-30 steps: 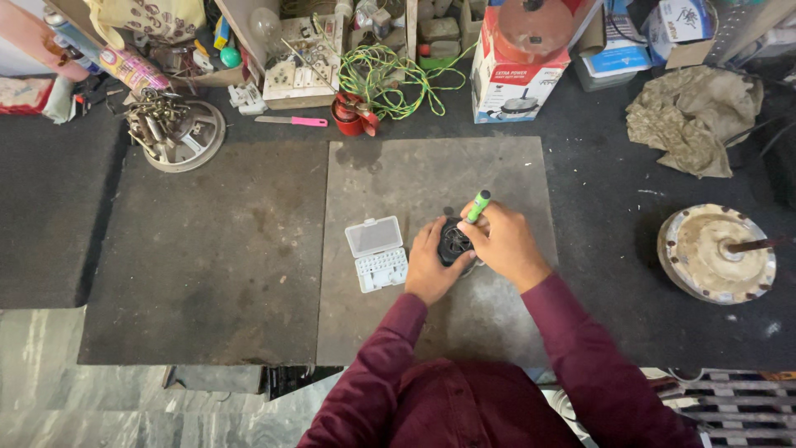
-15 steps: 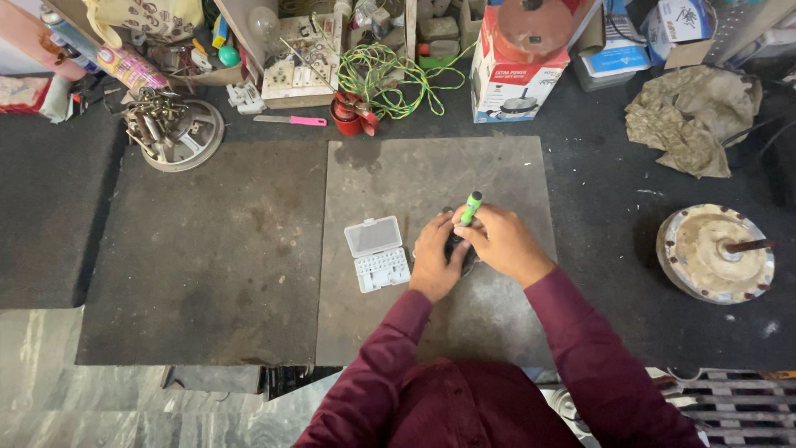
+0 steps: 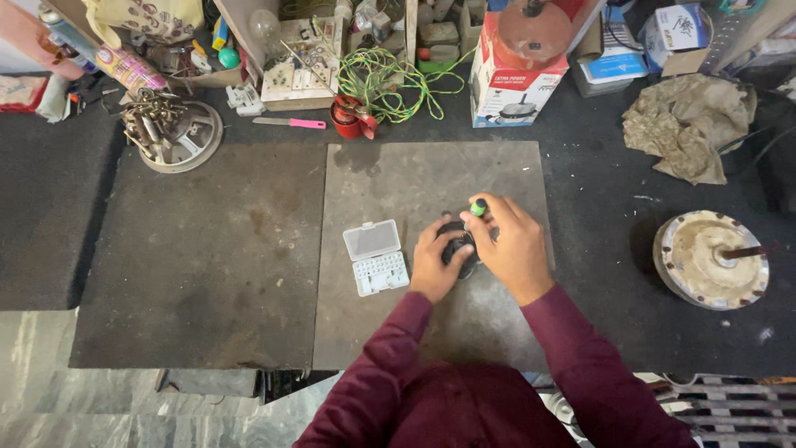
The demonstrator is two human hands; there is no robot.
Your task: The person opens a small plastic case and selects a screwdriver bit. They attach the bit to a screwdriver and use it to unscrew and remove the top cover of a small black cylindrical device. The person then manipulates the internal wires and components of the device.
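Near the middle of the tabletop, on the grey slab that lay toward its near edge, a small dark round part sat between the person's two hands. The left hand cupped the part from its left side, fingers curled closed against its rim. The right hand was closed around a screwdriver with a green handle, holding it nearly upright with the tip down on the part; the tip itself was hidden. Just left of the left hand lay an open white bit case, its clear lid folded back, apart from the part.

The part looked rigid and compact, probably metal or hard plastic and fairly heavy for its size, so it would likely not deform under a firm hold. Its rounded rim seemed the natural place to take it, as a curved side could turn or slip under a driver's twist.

Toward the right edge rested a pale round motor housing; at the far edge were green wire coils, a red-and-white carton and a crumpled rag.
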